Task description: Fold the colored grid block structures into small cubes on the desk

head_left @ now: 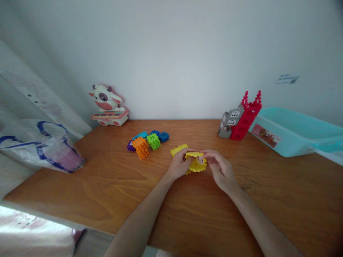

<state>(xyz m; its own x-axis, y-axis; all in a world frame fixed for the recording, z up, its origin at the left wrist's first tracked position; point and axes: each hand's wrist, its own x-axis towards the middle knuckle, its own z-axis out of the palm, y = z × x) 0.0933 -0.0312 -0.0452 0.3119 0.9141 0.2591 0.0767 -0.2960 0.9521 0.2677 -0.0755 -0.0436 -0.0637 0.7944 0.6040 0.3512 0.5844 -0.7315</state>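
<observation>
While the left hand (179,166) grips the yellow structure (197,167) by its left side above the wooden table (102,189), the right hand (222,172) touches its upper right edge, fingers bent; whether they pinch, I cannot tell.

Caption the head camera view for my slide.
Left hand holding, right hand touching yellow toy tiles over a wooden table, toy cow behind.
</observation>
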